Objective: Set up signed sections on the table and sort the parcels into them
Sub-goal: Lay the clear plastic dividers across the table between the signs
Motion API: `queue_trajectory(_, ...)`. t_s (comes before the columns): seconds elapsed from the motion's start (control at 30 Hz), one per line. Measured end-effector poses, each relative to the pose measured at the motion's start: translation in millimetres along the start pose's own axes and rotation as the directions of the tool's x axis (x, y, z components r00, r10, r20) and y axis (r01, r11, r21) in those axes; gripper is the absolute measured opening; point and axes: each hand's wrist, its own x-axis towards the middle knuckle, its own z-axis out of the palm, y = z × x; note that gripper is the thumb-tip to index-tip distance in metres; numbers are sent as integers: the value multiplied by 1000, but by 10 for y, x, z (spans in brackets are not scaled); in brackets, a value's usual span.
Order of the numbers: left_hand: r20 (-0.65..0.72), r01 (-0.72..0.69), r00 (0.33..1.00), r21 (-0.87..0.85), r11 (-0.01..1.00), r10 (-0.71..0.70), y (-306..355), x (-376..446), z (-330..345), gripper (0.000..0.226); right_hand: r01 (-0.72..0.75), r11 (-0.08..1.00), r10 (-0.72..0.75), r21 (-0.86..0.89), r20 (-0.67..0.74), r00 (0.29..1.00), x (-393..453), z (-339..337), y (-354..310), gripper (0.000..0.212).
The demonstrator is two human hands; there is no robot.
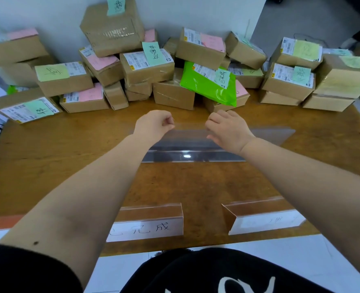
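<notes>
Wooden table (48, 149): cardboard parcels (147, 66) heaped along the far edge, 10 to 2 o'clock. Clear sign holder (196, 144) stood at centre, its top edge pinched by the left hand (153, 123) and the right hand (227, 130), both forearms stretched forward. Two sign stands (149, 223) set at 6 o'clock.

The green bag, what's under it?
The green bag lies tilted across brown boxes: one under its left end, and a pink-noted box beneath its lower right. Anything further beneath is covered.
</notes>
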Motion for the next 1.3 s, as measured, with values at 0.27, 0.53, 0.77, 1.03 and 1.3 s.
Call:
queue_trajectory(0.27,34,29,999,-83,996,-26,-111,133,45,5,-83,995,80,50,69,994,50,149,-48,35)
queue_trajectory(0.53,78,25,997,-90,996,-18,-142,224,2,6,61,987,-69,147,52,996,177,122,100,18)
queue_trajectory(0.77,33,-30,999,-83,996,33,-92,184,-125,8,-107,948,115,301,-11,993,142,33,217,17)
queue_trajectory(1.03,-41,-151,988,1,989,151,46,159,-395,12,-235,870,261,433,0,965,120,-59,252,20)
queue_trajectory(1.3,13,-196,980,133,971,196,303,34,-705,24,-237,791,328,564,-65,942,95,-427,350,19)
